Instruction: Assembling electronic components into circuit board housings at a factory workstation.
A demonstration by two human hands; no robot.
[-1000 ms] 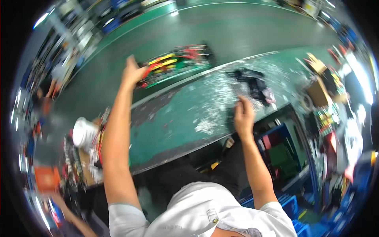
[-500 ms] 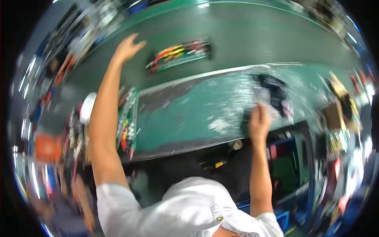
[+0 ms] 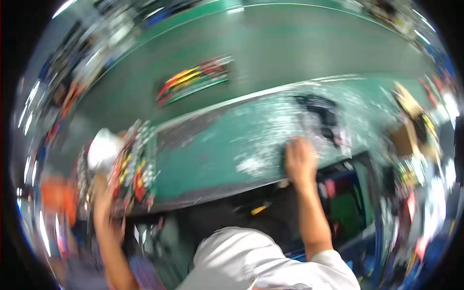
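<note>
My right hand [image 3: 301, 157] rests at the near part of the green bench [image 3: 203, 154], fingers stretched out and nothing seen in them. Just beyond it lies a dark, crumpled-looking item [image 3: 321, 111] beside whitish, shiny patches. My left hand [image 3: 102, 198] is at the left, close to green-based pieces [image 3: 130, 166] carrying red, yellow and silver parts. Motion blur hides its fingers and any contact. A similar green-based piece [image 3: 193, 79] with red and yellow parts lies on the long green surface [image 3: 290, 43] past the bench.
A white rounded object [image 3: 104, 150] and an orange container [image 3: 59, 195] stand at the left. Someone in dark clothing [image 3: 84, 270] is at the lower left. A brown box [image 3: 403, 140] and mixed goods are at the right. A dark frame [image 3: 372, 188] stands below the bench edge.
My left arm has swung back from the far surface to the pieces at the left. My right hand stays low over the bench. The whole view has shifted, moving the scene leftward.
</note>
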